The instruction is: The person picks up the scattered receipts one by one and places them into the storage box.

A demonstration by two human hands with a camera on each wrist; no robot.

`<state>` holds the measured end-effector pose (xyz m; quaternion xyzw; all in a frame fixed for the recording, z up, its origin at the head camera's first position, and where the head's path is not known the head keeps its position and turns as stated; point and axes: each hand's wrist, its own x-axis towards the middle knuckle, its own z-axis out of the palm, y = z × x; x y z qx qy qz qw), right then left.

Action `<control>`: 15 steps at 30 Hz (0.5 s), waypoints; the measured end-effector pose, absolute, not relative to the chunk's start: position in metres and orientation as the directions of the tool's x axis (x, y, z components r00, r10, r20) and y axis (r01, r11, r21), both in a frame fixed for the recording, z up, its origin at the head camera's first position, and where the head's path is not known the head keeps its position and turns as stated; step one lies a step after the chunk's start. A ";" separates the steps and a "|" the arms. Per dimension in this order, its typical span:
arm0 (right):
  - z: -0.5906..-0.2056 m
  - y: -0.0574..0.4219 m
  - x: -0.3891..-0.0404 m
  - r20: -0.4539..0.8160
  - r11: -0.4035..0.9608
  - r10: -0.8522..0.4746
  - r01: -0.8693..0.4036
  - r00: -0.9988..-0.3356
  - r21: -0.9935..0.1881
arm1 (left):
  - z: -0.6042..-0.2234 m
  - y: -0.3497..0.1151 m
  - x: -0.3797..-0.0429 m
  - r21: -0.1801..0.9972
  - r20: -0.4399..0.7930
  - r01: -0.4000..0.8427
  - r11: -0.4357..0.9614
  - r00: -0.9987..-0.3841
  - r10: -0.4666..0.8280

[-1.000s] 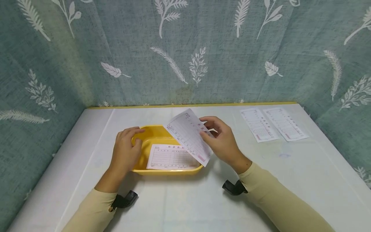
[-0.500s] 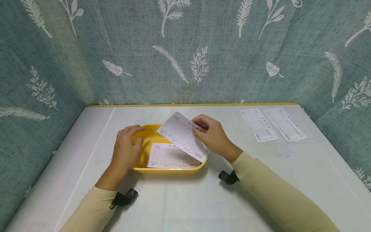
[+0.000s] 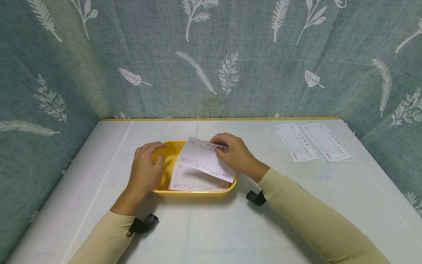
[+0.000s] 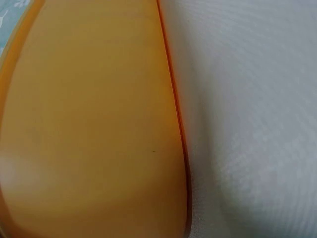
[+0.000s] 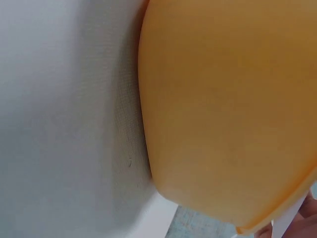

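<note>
A yellow plastic basin [image 3: 194, 194] stands on the white table, its outer wall filling much of both wrist views. My left hand [image 3: 145, 168] holds its left end, fingers and thumb curved over the rim. Inside lies a printed receipt slip [image 3: 191, 181]. Above it, my right hand [image 3: 235, 152] pinches another receipt slip [image 3: 201, 154] between thumb and fingers. That slip is tilted over the basin and partly covers the lower one. In the right wrist view, a bit of the right hand [image 5: 304, 223] shows beside the basin's rim at the lower corner.
Two more receipt slips, one [image 3: 296, 142] beside the other [image 3: 326, 142], lie flat at the back right of the table [image 3: 211, 231]. Green leaf-patterned cloth [image 3: 148, 95] walls the back and both sides.
My right hand has moved left and slightly forward, bringing its slip lower and flatter over the basin. My left hand has stayed at the basin's left end.
</note>
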<state>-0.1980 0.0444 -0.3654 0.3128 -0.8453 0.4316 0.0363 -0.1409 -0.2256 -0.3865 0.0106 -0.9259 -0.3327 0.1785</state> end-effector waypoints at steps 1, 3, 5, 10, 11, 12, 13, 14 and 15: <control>-0.366 0.044 -0.198 0.332 0.442 -0.507 -0.570 -0.796 -0.692 | -0.387 -0.225 -0.141 0.621 0.323 0.100 0.778 -0.937 -0.137; -0.367 0.042 -0.199 0.334 0.459 -0.520 -0.587 -0.786 -0.667 | -0.387 -0.225 -0.141 0.622 0.322 0.102 0.777 -0.937 -0.135; -0.368 0.039 -0.200 0.334 0.464 -0.531 -0.597 -0.779 -0.654 | -0.387 -0.225 -0.142 0.621 0.325 0.104 0.777 -0.936 -0.134; -0.370 0.033 -0.203 0.302 0.488 -0.559 -0.601 -0.772 -0.633 | -0.386 -0.225 -0.142 0.621 0.335 0.113 0.776 -0.933 -0.133; -0.370 0.032 -0.204 0.292 0.494 -0.569 -0.603 -0.769 -0.626 | -0.386 -0.226 -0.142 0.622 0.334 0.112 0.775 -0.933 -0.133; -0.370 0.031 -0.205 0.282 0.498 -0.581 -0.607 -0.764 -0.619 | -0.386 -0.226 -0.142 0.623 0.333 0.111 0.775 -0.933 -0.134; -0.370 0.030 -0.205 0.273 0.503 -0.593 -0.613 -0.757 -0.609 | -0.386 -0.226 -0.142 0.622 0.332 0.109 0.775 -0.934 -0.135; -0.369 0.029 -0.206 0.269 0.502 -0.606 -0.622 -0.749 -0.601 | -0.385 -0.226 -0.142 0.622 0.332 0.109 0.775 -0.934 -0.135; -0.368 0.028 -0.206 0.262 0.499 -0.618 -0.628 -0.741 -0.597 | -0.385 -0.226 -0.142 0.622 0.333 0.109 0.776 -0.933 -0.135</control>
